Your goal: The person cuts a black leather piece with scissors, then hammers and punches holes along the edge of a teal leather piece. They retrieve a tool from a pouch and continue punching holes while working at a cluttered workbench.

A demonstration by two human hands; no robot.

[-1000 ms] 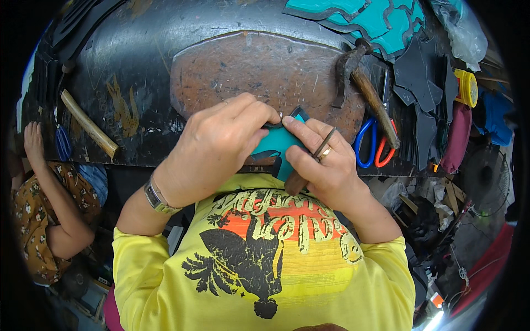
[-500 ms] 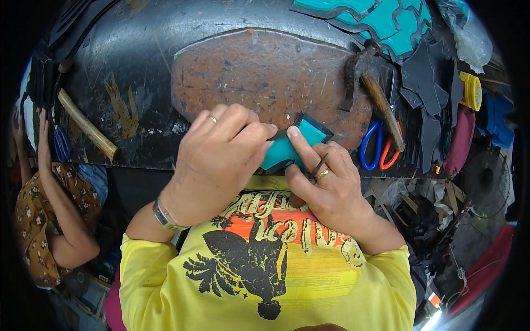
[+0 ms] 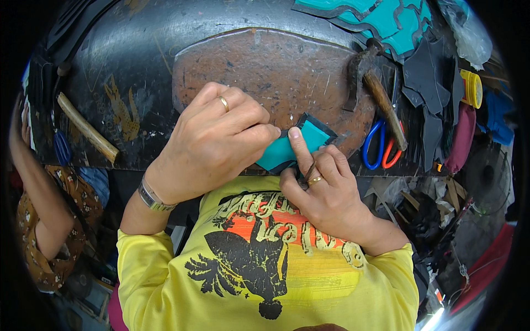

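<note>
A small teal piece with black edging [image 3: 281,151] lies at the near edge of the bench, partly over a brown worn board [image 3: 237,66]. My left hand [image 3: 215,140] is closed in a pinch at the piece's upper left edge; its fingertips meet the black border. My right hand [image 3: 328,190] presses its outstretched index fingertip on top of the piece, near the middle of that border. Between the curled fingers of the right hand sits a thin dark tool [image 3: 310,168], mostly hidden. The right thumb is below the piece's lower corner.
A hammer [image 3: 386,105] rests on the board's right side, beside scissors with blue and red handles [image 3: 375,146]. Black cut pieces [image 3: 425,83] and teal pieces [image 3: 392,27] are stacked behind. At left are a curved wooden handle [image 3: 88,128] and another person's arm [image 3: 41,187].
My left hand has shifted up and turned, its fingers curling more tightly at the piece's edge. My right thumb has drawn back slightly. The other person's arm at left has moved.
</note>
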